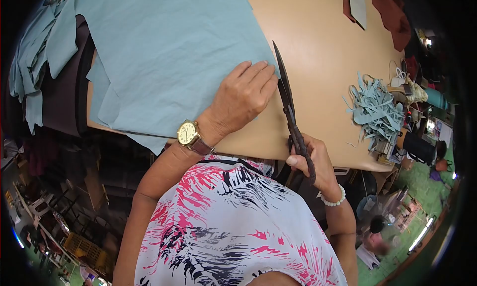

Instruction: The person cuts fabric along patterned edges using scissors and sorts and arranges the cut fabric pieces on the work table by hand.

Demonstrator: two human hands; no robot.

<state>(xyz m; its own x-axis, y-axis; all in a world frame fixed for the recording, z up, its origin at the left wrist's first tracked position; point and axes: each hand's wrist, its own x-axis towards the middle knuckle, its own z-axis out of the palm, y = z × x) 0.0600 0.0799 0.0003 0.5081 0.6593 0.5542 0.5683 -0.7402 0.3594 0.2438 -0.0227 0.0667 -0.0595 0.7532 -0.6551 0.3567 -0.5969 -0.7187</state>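
Observation:
A light blue cloth [164, 52] lies spread over the table, its right edge running down beside my hands. My left hand [243, 94] rests flat on the cloth near that edge, fingers stretched out together, a watch on the wrist. In my right hand [318, 162] are large dark fabric scissors [289, 107], gripped by the handles at the table's front edge. Their blades point away from me, just right of the cloth edge and the left fingertips. The blades look nearly closed, with no cloth visible between them.
A heap of thin blue cloth strips [375, 109] sits at the table's right side, beside assorted items. Reddish-brown fabric [392, 17] lies at the far right. More blue cloth [37, 57] hangs at the left. The bare tan tabletop [318, 52] shows right of the scissors.

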